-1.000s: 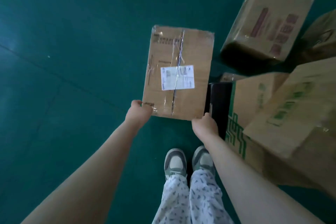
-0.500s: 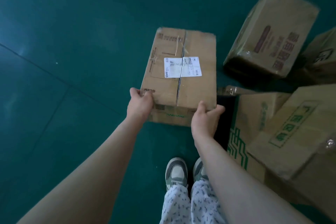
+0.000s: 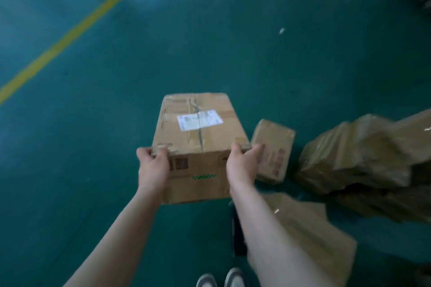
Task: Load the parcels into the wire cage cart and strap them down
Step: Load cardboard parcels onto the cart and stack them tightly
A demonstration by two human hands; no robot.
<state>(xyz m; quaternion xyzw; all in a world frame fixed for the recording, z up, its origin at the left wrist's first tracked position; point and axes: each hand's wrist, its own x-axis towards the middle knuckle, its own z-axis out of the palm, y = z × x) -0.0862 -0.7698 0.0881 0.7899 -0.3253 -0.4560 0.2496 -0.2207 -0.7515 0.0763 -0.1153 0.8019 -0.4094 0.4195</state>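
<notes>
- Head view: at frame centre, the left hand (image 3: 152,168) and right hand (image 3: 242,165) grip the near top corners of a taped brown cardboard parcel (image 3: 198,147) with a white label.
- More brown cardboard boxes (image 3: 354,158) lie at right on the green floor (image 3: 93,123).

Matt cardboard parcel (image 3: 200,128), glossy paper label (image 3: 199,119), smooth painted floor (image 3: 210,42)

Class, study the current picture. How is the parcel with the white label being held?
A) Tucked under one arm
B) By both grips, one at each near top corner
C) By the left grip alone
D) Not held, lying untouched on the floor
B: the left grip and the right grip each curl over a near top corner of the labelled parcel, which is held out in front of the person.
</notes>
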